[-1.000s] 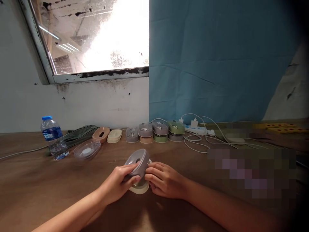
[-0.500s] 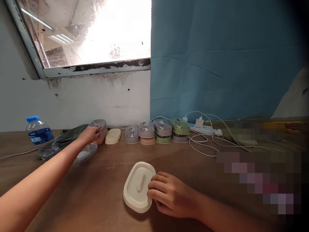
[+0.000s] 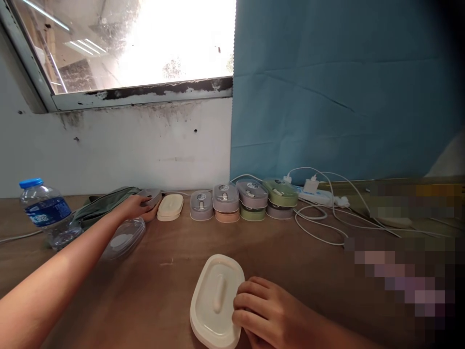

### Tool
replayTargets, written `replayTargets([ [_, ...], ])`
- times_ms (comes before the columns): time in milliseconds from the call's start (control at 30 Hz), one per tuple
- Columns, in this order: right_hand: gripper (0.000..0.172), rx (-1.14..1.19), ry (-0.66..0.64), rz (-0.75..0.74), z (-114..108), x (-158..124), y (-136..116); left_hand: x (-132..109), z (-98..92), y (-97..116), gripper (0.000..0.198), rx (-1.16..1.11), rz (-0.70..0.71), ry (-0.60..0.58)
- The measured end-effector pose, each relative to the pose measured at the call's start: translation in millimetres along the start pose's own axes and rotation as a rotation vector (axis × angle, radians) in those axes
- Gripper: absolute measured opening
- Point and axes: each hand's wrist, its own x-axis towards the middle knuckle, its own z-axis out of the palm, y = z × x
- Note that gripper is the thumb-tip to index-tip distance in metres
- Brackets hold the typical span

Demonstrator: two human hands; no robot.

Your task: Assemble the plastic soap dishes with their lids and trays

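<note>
At the back left, my left hand (image 3: 135,207) has its fingers closed around a grey-lidded lunch box (image 3: 151,195) near the wall. The hand partly hides this box and what lies under it. At the front middle, my right hand (image 3: 267,310) grips the right edge of a cream rounded rectangular piece (image 3: 210,310) with a raised ridge in its centre. It looks like a lunch box lid or inner tray. To the right of my left hand lie stacked cream pieces (image 3: 170,206) of similar shape. A clear plastic lid (image 3: 127,237) lies under my left wrist.
Several lunch boxes with clear lids (image 3: 225,198) stand along the wall, mostly stacked in pairs. A water bottle (image 3: 47,213) and a dark green bag (image 3: 105,206) are at the left. White cables and a power strip (image 3: 316,196) lie at the back right.
The grey-lidded box under my left hand has come down from a tilted, raised position. My right hand still holds the cream piece, which appears lower in view. The camera view has shifted slightly.
</note>
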Motion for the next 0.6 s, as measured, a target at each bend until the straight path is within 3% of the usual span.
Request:
replayTargets([
  [133, 0.015, 0.001, -0.019, 0.021, 1, 0, 0, -3, -4.0, 4, 0.053, 0.192, 0.003, -0.145],
  [300, 0.017, 0.032, -0.044, 0.038, 2, -1, 1, -19, -7.2, 9, 0.054, 0.26, 0.044, -0.176],
  [467, 0.016, 0.04, -0.048, 0.029, 2, -2, 1, -16, -9.9, 14, 0.059, 0.28, 0.051, -0.116],
  [600, 0.018, 0.072, -0.021, 0.081, 3, -3, 2, -29, -8.1, 50, 0.053, 0.248, 0.12, 0.02],
])
